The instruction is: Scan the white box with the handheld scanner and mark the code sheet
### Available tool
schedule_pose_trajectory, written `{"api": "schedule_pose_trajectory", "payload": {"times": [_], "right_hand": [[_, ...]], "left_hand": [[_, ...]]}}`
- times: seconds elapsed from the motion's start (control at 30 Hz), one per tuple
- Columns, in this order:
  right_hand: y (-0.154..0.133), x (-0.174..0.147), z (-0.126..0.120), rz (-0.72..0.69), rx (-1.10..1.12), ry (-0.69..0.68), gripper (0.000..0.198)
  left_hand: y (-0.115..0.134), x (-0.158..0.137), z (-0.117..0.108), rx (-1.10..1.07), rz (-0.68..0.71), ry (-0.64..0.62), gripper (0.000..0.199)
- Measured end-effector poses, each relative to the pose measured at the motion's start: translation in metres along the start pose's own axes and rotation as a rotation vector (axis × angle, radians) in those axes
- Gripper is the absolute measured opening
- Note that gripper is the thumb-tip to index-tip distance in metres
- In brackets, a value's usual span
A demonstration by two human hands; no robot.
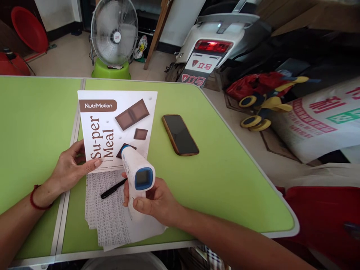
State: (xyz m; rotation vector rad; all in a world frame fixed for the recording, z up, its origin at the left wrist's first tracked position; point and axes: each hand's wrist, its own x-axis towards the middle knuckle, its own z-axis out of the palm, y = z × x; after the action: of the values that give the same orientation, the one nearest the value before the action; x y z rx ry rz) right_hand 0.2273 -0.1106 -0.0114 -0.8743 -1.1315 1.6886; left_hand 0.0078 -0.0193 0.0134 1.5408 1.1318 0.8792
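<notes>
My left hand [74,167] grips the lower left edge of a white box [132,146] printed "NutriMotion Su-per Meal" with pictures of chocolate, its thumb on the front. My right hand [156,200] is wrapped round the handle of a white infrared thermometer [136,161] with a blue-rimmed screen. The thermometer's front end overlaps the box's lower part; whether they touch I cannot tell. Below the box lie handwritten sheets of paper [112,221], partly hidden by the box and my right hand. A black pen [113,188] rests on the sheets.
A phone [180,135] in a brown case lies on the green table [225,198], right of the box. Behind the table are a fan [114,33] on a green stool [109,70] and a white scooter [206,48]. A red seat [317,213] stands at the right.
</notes>
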Motion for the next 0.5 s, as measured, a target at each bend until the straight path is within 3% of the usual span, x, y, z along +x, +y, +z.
{"api": "schedule_pose_trajectory", "payload": {"times": [0.3, 0.5], "right_hand": [[-0.005, -0.001, -0.003, -0.069, -0.096, 0.004, 0.042], [-0.014, 0.004, -0.035, -0.271, -0.470, 0.374, 0.046]], "left_hand": [[0.003, -0.005, 0.001, -0.018, 0.064, 0.065, 0.052], [-0.002, 0.000, -0.002, -0.079, 0.119, 0.201, 0.042]]}}
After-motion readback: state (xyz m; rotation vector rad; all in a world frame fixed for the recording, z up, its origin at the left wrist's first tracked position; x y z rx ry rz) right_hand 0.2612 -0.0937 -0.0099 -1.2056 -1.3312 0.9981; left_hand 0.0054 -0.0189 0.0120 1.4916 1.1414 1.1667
